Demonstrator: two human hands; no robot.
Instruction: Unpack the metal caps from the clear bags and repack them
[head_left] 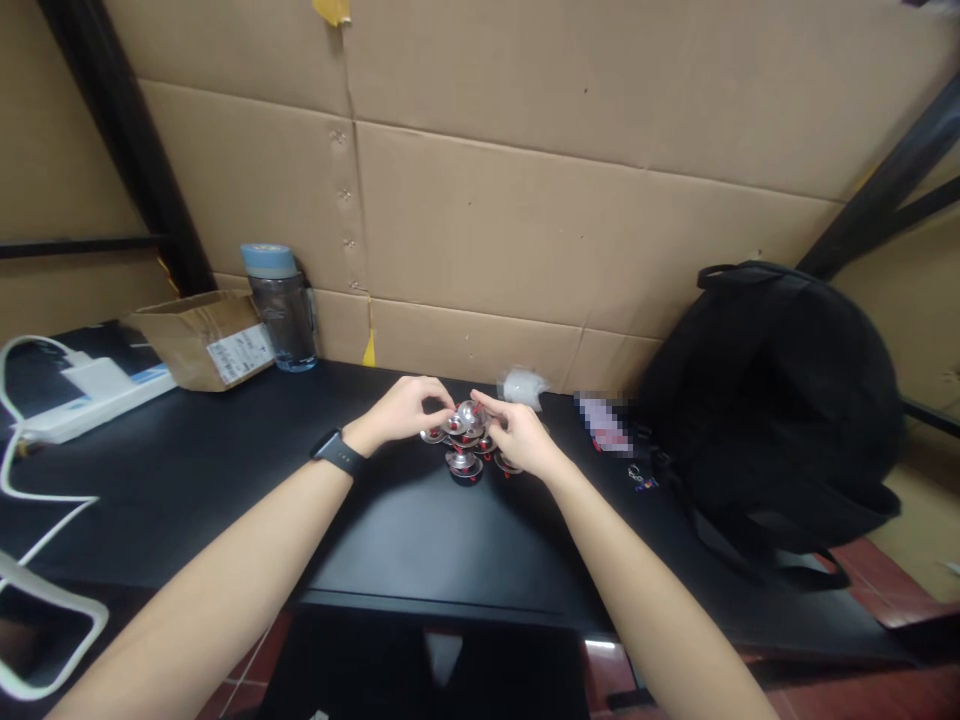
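Observation:
A small cluster of shiny silver and red spool-like metal pieces (465,462) stands stacked on the black table (420,530). Both my hands meet over the top piece (469,414). My left hand (409,408), with a black watch on its wrist, pinches the top piece from the left with curled fingers. From the right, my right hand (519,436) pinches the same piece, and part of the stack is hidden behind its fingers.
A black backpack (772,400) fills the right of the table. At back left stand a water bottle (281,305), a cardboard box (202,340) and a white power strip (82,395) with cables. A crumpled clear wrapper (525,385) lies behind the hands. Cardboard sheets line the wall.

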